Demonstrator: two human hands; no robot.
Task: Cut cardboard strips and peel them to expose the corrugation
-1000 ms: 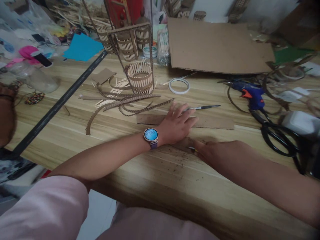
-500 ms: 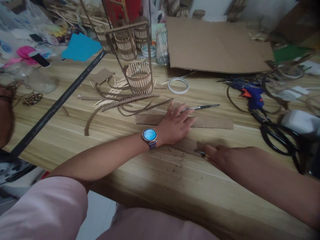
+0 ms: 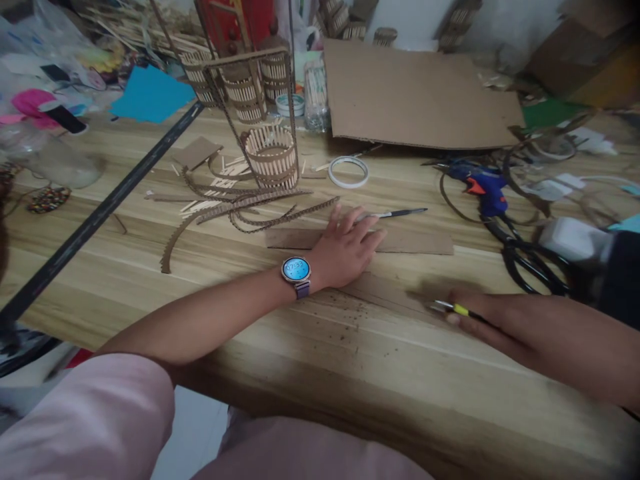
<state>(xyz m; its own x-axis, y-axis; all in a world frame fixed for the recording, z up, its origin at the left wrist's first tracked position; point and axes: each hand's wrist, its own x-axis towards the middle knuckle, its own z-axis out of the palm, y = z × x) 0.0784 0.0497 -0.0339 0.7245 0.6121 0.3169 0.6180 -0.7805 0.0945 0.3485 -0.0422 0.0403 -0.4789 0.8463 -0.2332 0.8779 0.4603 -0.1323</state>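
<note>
My left hand (image 3: 350,247) lies with spread fingers across a long cardboard strip (image 3: 420,242), its fingertips near a dark pen (image 3: 400,213). Below that hand a second thin cardboard strip (image 3: 390,293) runs toward my right hand (image 3: 470,310), which is closed on a small cutter (image 3: 460,309) with a yellow band and a metal tip. The tip is by the right end of the lower strip. Small brown crumbs are scattered on the wood below the strips. A watch sits on my left wrist.
A stick basket (image 3: 273,157) stands behind curled cardboard strips (image 3: 285,217). A tape roll (image 3: 349,172) and a large cardboard sheet (image 3: 420,97) are at the back. On the right are a blue glue gun (image 3: 487,190) and black scissors (image 3: 537,263). A long dark ruler (image 3: 105,207) lies left.
My right hand has moved right, away from my left hand, and more of the cutter shows. The view has shifted slightly. My left hand keeps its place on the strip.
</note>
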